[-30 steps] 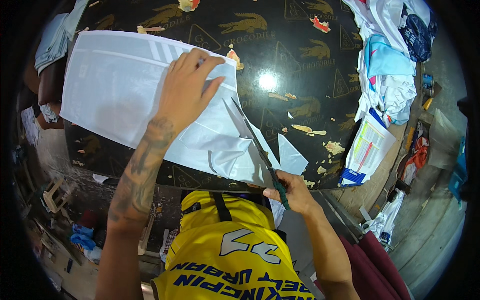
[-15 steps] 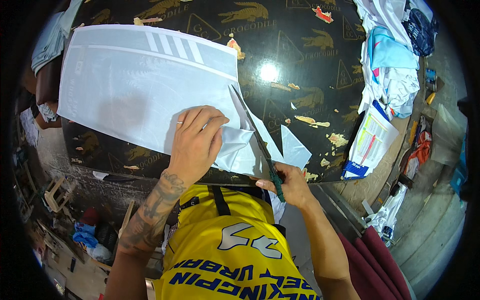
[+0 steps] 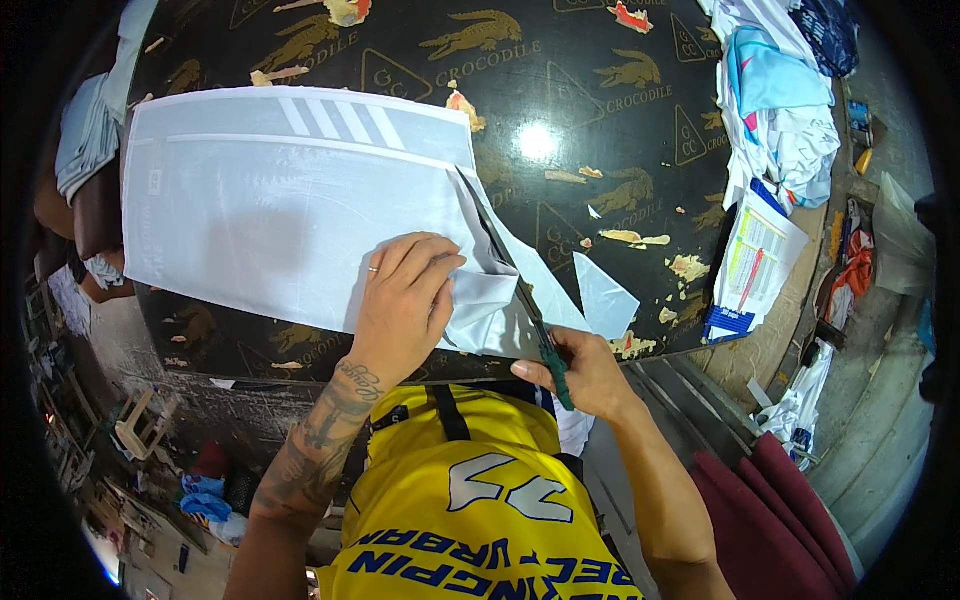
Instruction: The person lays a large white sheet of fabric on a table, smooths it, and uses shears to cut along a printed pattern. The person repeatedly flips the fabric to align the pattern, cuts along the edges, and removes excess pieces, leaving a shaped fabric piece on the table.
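A pale white-grey fabric panel [image 3: 250, 220] with white stripes along its far side lies on the dark table. My left hand [image 3: 408, 295] presses on its near right part, fingers bent and closed on a raised fold of the cloth. Long dark shears [image 3: 527, 298] with green-wrapped handles are in my right hand [image 3: 585, 372], which grips them at the table's near edge. The blades slant away to the left across the panel's right side, tips by the stripe. A strip of cloth [image 3: 545, 275] lies right of the blades, beside a loose triangular scrap [image 3: 604, 298].
The dark table top [image 3: 560, 80] has gold prints and peeled patches. White and light-blue garments [image 3: 780, 110] are heaped at its right edge, above a printed packet with a red pen [image 3: 755, 265]. Folded light-blue cloth [image 3: 88, 135] is stacked at the far left. Maroon cloth [image 3: 770, 510] hangs at lower right.
The whole view has shifted slightly, so the table and cloth sit lower on the left. Both hands keep their holds; the shears' tips sit a little farther along, close to the stripe.
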Demonstrator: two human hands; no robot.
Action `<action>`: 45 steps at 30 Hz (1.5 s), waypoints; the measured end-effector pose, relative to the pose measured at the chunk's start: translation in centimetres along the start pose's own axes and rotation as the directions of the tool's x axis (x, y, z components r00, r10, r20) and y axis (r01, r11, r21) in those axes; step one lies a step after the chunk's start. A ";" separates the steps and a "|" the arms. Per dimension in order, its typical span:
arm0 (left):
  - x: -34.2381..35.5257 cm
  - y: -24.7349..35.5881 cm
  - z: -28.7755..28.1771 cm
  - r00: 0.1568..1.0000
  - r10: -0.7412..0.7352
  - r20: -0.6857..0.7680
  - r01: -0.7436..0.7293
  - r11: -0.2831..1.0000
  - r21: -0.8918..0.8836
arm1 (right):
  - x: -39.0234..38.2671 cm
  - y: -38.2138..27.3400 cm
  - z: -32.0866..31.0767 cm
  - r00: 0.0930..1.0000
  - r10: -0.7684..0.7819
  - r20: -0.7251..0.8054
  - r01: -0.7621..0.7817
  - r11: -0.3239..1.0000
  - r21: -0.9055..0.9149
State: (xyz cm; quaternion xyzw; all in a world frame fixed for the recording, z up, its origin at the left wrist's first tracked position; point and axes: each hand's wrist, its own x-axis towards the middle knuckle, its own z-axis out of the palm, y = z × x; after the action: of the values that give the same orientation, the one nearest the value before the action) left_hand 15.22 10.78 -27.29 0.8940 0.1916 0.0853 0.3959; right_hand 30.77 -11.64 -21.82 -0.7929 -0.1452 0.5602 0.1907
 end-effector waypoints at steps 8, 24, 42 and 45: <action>0.3 -0.5 -0.4 0.999 0.010 0.047 -0.009 1.000 -0.020 | 1.0 -1.3 1.3 0.999 -0.012 -0.039 0.015 0.998 0.061; 0.8 -1.4 -1.4 0.991 0.023 0.134 -0.006 0.993 -0.122 | 2.4 -5.1 3.6 0.998 0.031 -0.048 -0.019 0.976 0.218; 2.6 -1.0 -3.2 0.999 0.030 -0.025 -0.028 0.998 0.055 | 2.7 -3.3 -2.4 0.949 -0.042 -0.311 0.148 0.934 0.325; 6.1 -1.9 -4.7 0.951 -0.161 -0.263 0.197 0.973 0.118 | -1.1 0.4 -6.4 0.933 -0.079 -0.352 0.203 0.921 0.331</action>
State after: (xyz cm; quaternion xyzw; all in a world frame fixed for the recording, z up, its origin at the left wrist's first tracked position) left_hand 18.81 17.62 -25.49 0.8808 0.3262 0.1476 0.3097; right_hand 36.48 -13.43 -19.15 -0.8141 -0.0629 0.4204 0.3957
